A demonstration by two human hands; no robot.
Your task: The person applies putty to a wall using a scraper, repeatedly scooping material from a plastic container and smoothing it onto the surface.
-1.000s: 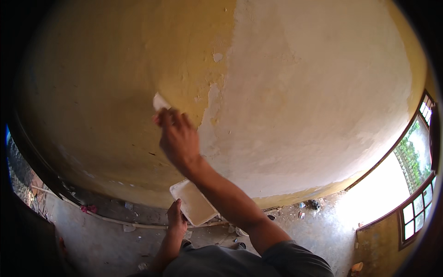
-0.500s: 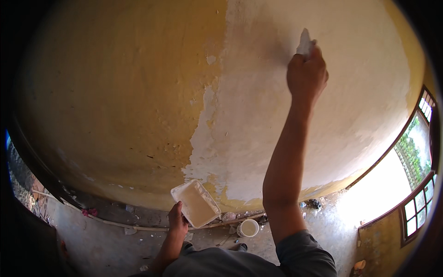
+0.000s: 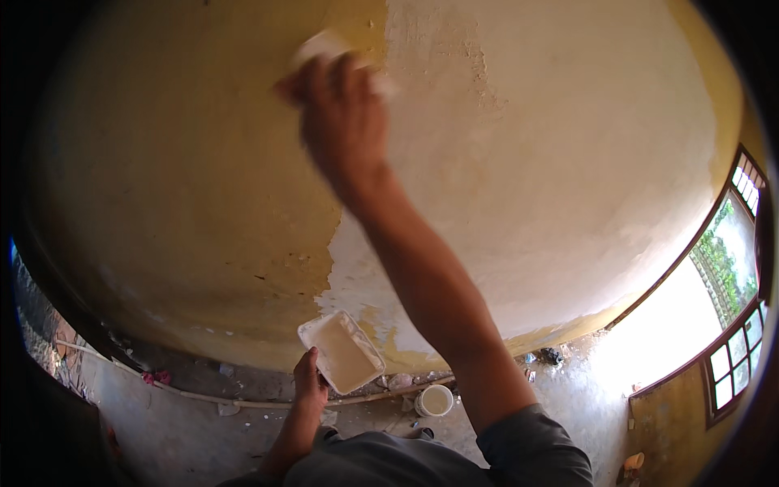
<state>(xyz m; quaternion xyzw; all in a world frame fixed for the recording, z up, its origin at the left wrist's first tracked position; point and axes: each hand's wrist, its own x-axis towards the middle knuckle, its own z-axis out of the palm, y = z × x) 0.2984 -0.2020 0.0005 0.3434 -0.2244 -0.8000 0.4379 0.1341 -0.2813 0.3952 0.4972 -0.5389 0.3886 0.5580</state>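
My right hand (image 3: 345, 114) is raised high against the wall, closed round a putty knife (image 3: 323, 47) whose pale, broad blade shows above the fingers, smeared by motion. It is over the yellow paint, just left of the edge of the whitish coat. The wall (image 3: 187, 178) is yellow on the left and coated off-white on the right, with a ragged border between. Low in front of me, my left hand (image 3: 310, 385) grips a white rectangular tub (image 3: 349, 357) by its near left side. Cream-coloured paste lies inside the tub, with smears on its rim.
A round white bucket (image 3: 434, 400) with pale contents stands on the concrete floor (image 3: 195, 438). A long thin pole (image 3: 268, 403) and scattered debris lie along the wall's foot. To the right are a bright doorway (image 3: 665, 325) and a window (image 3: 737, 357).
My right hand has swept left with the putty knife, from the whitish coat to the yellow area. Raised, rough marks now show on the upper coat. The left hand and tub have hardly moved.
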